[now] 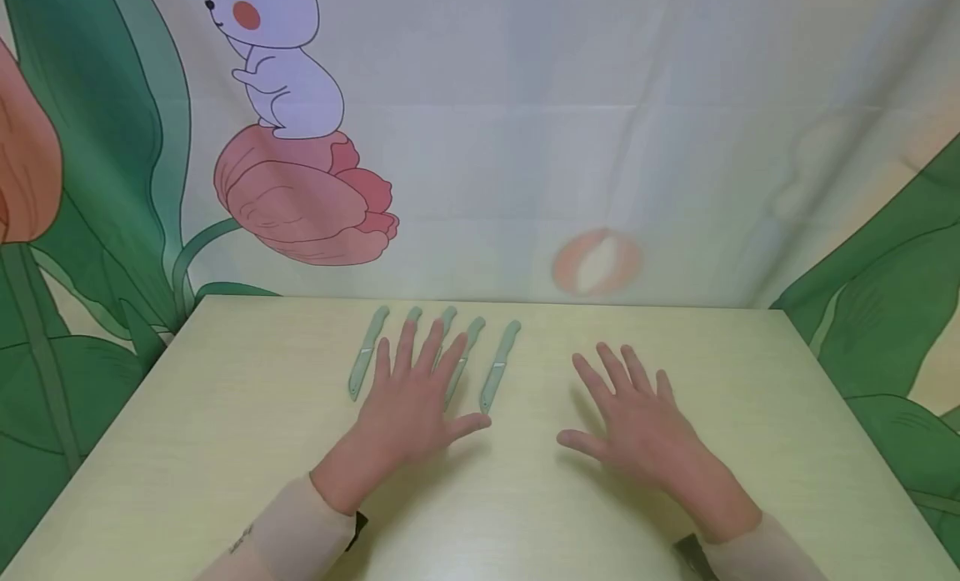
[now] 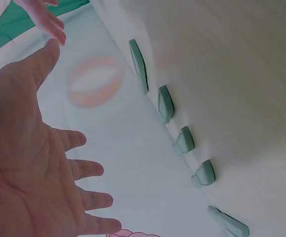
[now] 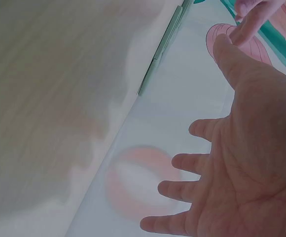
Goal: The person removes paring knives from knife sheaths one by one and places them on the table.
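Note:
Several pale green knives, each with a green handle and a green sheathed-looking blade part, lie side by side in a slanted row near the table's far edge. The leftmost knife (image 1: 367, 353) and the rightmost knife (image 1: 500, 366) show fully; those between are partly covered by my left hand (image 1: 411, 410). That hand hovers palm down over the row, fingers spread and holding nothing. To the right of the row, my right hand (image 1: 643, 435) is also held above the table with spread fingers, nothing in it. The left wrist view shows the knives (image 2: 139, 66) strung along beyond the palm.
The pale wooden table (image 1: 225, 414) runs back to a hanging cloth (image 1: 465, 172) printed with tulips, leaves and a white animal. Both forearms wear light sleeves (image 1: 288, 527), with a dark strap (image 1: 693, 556) at the right wrist.

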`<state>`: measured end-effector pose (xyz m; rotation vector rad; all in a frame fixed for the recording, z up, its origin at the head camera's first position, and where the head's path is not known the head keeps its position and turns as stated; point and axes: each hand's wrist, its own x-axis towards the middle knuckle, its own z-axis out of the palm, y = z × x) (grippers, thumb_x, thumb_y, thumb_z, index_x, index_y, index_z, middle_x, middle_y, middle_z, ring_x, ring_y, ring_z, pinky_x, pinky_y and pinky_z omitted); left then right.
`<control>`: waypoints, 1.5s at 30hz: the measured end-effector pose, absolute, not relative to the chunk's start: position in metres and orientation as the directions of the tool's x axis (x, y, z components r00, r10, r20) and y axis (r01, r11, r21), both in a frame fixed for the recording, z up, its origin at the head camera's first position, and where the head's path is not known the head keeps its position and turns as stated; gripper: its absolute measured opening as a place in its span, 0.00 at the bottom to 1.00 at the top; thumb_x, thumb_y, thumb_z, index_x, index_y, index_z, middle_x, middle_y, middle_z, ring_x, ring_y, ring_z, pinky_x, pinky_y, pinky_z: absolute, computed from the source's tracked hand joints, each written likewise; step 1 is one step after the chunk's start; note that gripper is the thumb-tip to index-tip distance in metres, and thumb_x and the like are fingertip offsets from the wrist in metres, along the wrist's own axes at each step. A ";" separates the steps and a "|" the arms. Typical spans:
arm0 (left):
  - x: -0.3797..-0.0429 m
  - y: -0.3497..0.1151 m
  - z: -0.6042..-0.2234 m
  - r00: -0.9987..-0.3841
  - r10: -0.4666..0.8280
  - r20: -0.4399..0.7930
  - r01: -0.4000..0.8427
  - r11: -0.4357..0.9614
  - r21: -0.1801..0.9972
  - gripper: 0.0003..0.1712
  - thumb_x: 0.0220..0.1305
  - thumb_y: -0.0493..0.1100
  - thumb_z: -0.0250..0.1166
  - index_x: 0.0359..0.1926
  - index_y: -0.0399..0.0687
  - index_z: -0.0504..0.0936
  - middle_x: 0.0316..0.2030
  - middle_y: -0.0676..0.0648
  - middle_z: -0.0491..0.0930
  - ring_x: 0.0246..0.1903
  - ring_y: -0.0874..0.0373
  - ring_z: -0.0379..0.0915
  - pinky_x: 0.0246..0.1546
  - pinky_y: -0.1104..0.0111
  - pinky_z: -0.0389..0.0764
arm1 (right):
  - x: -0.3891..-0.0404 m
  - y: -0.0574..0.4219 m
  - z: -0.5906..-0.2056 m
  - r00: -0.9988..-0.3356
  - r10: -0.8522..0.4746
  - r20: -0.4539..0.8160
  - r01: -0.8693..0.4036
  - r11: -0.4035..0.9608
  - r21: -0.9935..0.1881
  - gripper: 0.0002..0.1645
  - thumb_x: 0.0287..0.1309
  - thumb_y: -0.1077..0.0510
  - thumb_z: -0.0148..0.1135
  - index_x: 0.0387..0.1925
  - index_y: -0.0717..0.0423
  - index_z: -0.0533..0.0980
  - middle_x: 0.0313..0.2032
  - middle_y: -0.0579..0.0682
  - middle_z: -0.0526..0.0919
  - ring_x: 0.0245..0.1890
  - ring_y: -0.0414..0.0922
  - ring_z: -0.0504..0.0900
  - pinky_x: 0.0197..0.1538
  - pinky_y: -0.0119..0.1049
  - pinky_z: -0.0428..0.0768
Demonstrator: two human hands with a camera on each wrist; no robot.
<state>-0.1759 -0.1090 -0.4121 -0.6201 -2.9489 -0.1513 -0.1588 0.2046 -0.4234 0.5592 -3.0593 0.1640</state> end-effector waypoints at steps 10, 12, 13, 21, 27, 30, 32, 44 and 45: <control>-0.201 -0.094 -0.403 -0.899 0.414 0.142 0.421 0.907 0.027 0.58 0.65 0.80 0.59 0.84 0.53 0.57 0.81 0.37 0.54 0.80 0.29 0.41 0.74 0.32 0.50 | -0.167 0.204 -0.420 -0.936 -0.350 0.025 -0.351 0.932 -0.095 0.61 0.65 0.19 0.57 0.85 0.45 0.52 0.83 0.60 0.51 0.82 0.67 0.46 0.71 0.78 0.53; -0.207 -0.090 -0.400 -0.901 0.415 0.130 0.421 0.907 0.024 0.57 0.66 0.79 0.59 0.83 0.52 0.58 0.81 0.36 0.55 0.80 0.30 0.43 0.74 0.32 0.51 | -0.168 0.203 -0.419 -0.936 -0.350 0.022 -0.351 0.932 -0.093 0.61 0.65 0.20 0.57 0.85 0.46 0.53 0.82 0.61 0.52 0.81 0.67 0.47 0.70 0.78 0.54; -0.210 -0.089 -0.398 -0.901 0.416 0.124 0.421 0.907 0.022 0.56 0.67 0.79 0.58 0.83 0.52 0.59 0.81 0.36 0.55 0.80 0.30 0.43 0.74 0.33 0.51 | -0.169 0.203 -0.418 -0.936 -0.351 0.021 -0.351 0.932 -0.092 0.60 0.65 0.20 0.58 0.85 0.46 0.53 0.82 0.61 0.53 0.81 0.67 0.48 0.70 0.78 0.55; -0.234 -0.075 -0.389 -0.903 0.408 0.137 0.417 0.908 0.046 0.50 0.70 0.75 0.60 0.79 0.49 0.65 0.74 0.39 0.67 0.74 0.35 0.58 0.68 0.39 0.65 | -0.174 0.196 -0.412 -0.930 -0.368 0.016 -0.368 0.926 -0.088 0.59 0.65 0.19 0.56 0.84 0.48 0.57 0.78 0.63 0.62 0.77 0.67 0.60 0.68 0.75 0.63; -0.250 -0.067 -0.387 -0.901 0.408 0.144 0.417 0.908 0.039 0.44 0.73 0.70 0.61 0.74 0.43 0.70 0.59 0.41 0.76 0.57 0.42 0.69 0.56 0.47 0.76 | -0.178 0.188 -0.409 -0.931 -0.366 0.018 -0.365 0.924 -0.117 0.57 0.67 0.21 0.56 0.82 0.52 0.60 0.74 0.62 0.68 0.73 0.65 0.66 0.64 0.68 0.71; -0.258 -0.064 -0.387 -0.908 0.398 0.132 0.408 0.911 0.058 0.41 0.74 0.68 0.62 0.72 0.42 0.73 0.55 0.42 0.76 0.54 0.43 0.69 0.55 0.49 0.76 | -0.181 0.184 -0.409 -0.936 -0.353 0.010 -0.351 0.928 -0.124 0.55 0.67 0.22 0.58 0.81 0.52 0.63 0.71 0.62 0.71 0.69 0.64 0.70 0.61 0.65 0.74; -0.264 -0.061 -0.388 -0.914 0.388 0.122 0.398 0.915 0.068 0.39 0.74 0.67 0.62 0.70 0.42 0.74 0.53 0.42 0.76 0.52 0.44 0.68 0.54 0.50 0.76 | -0.183 0.181 -0.409 -0.939 -0.344 0.002 -0.342 0.932 -0.121 0.54 0.67 0.22 0.58 0.79 0.53 0.64 0.69 0.61 0.73 0.66 0.63 0.72 0.58 0.63 0.76; -0.297 -0.047 -0.399 -0.931 0.360 0.053 0.363 0.929 0.072 0.29 0.77 0.62 0.62 0.59 0.42 0.80 0.48 0.44 0.74 0.50 0.46 0.66 0.55 0.50 0.74 | -0.194 0.157 -0.410 -0.962 -0.271 0.003 -0.270 0.955 -0.121 0.44 0.66 0.29 0.66 0.66 0.58 0.76 0.55 0.57 0.79 0.52 0.57 0.77 0.52 0.56 0.80; -0.300 -0.046 -0.401 -0.933 0.358 0.045 0.361 0.930 0.069 0.28 0.77 0.62 0.62 0.58 0.42 0.81 0.47 0.44 0.74 0.49 0.46 0.66 0.55 0.50 0.74 | -0.194 0.155 -0.409 -0.965 -0.262 -0.002 -0.260 0.957 -0.132 0.42 0.66 0.31 0.68 0.65 0.59 0.77 0.54 0.57 0.79 0.51 0.57 0.77 0.51 0.55 0.80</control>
